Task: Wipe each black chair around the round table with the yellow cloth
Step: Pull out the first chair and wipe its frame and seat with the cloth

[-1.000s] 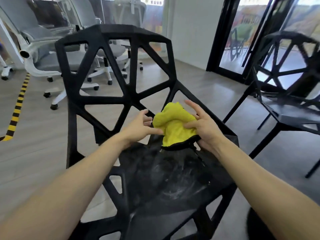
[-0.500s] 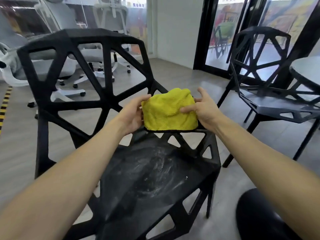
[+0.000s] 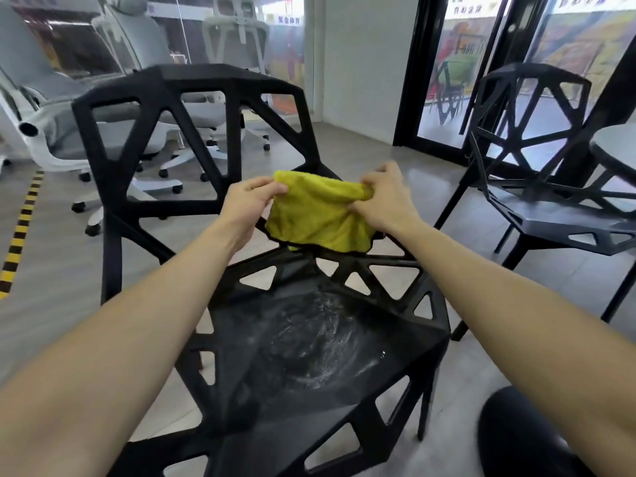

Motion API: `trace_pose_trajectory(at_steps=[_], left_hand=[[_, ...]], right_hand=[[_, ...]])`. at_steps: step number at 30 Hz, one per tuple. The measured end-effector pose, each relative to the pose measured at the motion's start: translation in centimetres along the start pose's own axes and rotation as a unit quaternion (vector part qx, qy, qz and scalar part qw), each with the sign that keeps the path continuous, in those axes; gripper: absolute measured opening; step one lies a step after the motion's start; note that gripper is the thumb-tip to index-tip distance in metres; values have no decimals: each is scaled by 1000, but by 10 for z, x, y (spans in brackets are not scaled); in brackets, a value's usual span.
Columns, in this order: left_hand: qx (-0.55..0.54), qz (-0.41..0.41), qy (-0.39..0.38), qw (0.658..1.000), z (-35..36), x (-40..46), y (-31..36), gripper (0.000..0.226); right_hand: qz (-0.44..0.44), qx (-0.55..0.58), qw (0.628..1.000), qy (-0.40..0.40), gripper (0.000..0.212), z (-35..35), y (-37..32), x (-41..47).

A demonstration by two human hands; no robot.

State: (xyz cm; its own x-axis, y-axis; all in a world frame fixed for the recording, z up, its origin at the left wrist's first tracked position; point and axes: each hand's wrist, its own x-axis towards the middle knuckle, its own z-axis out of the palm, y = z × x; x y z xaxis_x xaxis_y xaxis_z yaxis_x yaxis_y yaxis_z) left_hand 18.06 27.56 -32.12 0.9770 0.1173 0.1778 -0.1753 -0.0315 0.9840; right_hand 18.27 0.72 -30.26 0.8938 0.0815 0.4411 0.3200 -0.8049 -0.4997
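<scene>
Both hands are raised above the rear of the nearest black chair (image 3: 320,346), and the yellow cloth (image 3: 318,215) is stretched between them, clear of the seat. The left hand (image 3: 249,204) pinches the cloth's upper left corner between thumb and curled fingers; its grip is closed on the fabric. The right hand (image 3: 385,197) bunches the upper right edge in curled fingers, likewise grasping the cloth. The cloth hangs down from the two hands as a slack sheet with a dark trim along its bottom edge. That lower edge sits just over the junction of seat and backrest; whether it touches the frame cannot be told from this angle.

The chair's seat is a flat black panel showing pale swirling streaks and a few specks near its right edge. Its backrest is an open frame of angular struts, standing upright to the left behind the hands.

A second black chair (image 3: 550,208) of the same pattern stands well apart at the right, beside the rim of the round surface (image 3: 616,146) at the frame's right edge. Grey office chairs (image 3: 137,63) with white bases stand in the background at left. A yellow-and-black floor strip (image 3: 20,228) runs along the left side. A dark rounded shape (image 3: 523,438) occupies the lower right corner; it is not identifiable.
</scene>
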Motion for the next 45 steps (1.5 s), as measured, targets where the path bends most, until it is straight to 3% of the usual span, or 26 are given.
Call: trace_pose_trajectory(at_steps=[2, 4, 6, 8, 10, 12, 13, 16, 19, 23, 27, 31, 34, 36, 39, 42, 45], left_hand=[[90, 34, -3, 995, -4, 3, -5, 14], [271, 38, -26, 961, -12, 1, -28, 16], [438, -3, -97, 893, -25, -3, -62, 13], [530, -40, -159, 832, -36, -10, -93, 15], [588, -28, -179, 788, -41, -15, -107, 26], [616, -2, -182, 766, -45, -20, -106, 34], [631, 5, -189, 752, -47, -20, -105, 37], [670, -4, -242, 702, -53, -22, -103, 52], [685, -34, -318, 655, -56, -25, -107, 50], [675, -42, -355, 646, -54, -26, -103, 47], [687, -29, -377, 620, -49, -28, -97, 50], [704, -24, -393, 591, -51, -29, -94, 62], [721, -15, -391, 572, -50, -30, -94, 75], [719, -12, -387, 578, -50, -30, -95, 77], [712, -14, -385, 587, -52, -33, -98, 77], [704, -11, -377, 603, -57, -39, -100, 76], [709, -6, -373, 599, -59, -41, -104, 75]], right_hand=[[-133, -76, 988, 37, 20, 0, -2, -3], [-261, -192, 946, -1, 23, 11, 6, -22], [-270, -351, 883, -158, 25, 28, 14, -55], [-190, -408, 835, -315, 38, 42, 22, -75], [-151, -350, 872, -308, 44, 48, 22, -70], [-194, -277, 916, -217, 40, 63, 22, -51], [-210, -244, 922, -213, 38, 76, 19, -44], [-249, -229, 881, -330, 54, 131, 22, -49], [-224, -230, 887, -333, 63, 148, 37, -68], [-141, -160, 922, -323, 71, 103, 41, -111], [-147, -250, 872, -395, 74, 63, 42, -146], [-196, -340, 847, -359, 76, 103, 31, -92], [-131, -342, 882, -296, 79, 159, 17, -65], [-111, -308, 900, -288, 80, 170, 8, -75], [-109, -216, 912, -330, 81, 130, -5, -131], [-110, -182, 899, -383, 84, 73, -25, -201], [-98, -207, 884, -408, 87, 55, -31, -207]])
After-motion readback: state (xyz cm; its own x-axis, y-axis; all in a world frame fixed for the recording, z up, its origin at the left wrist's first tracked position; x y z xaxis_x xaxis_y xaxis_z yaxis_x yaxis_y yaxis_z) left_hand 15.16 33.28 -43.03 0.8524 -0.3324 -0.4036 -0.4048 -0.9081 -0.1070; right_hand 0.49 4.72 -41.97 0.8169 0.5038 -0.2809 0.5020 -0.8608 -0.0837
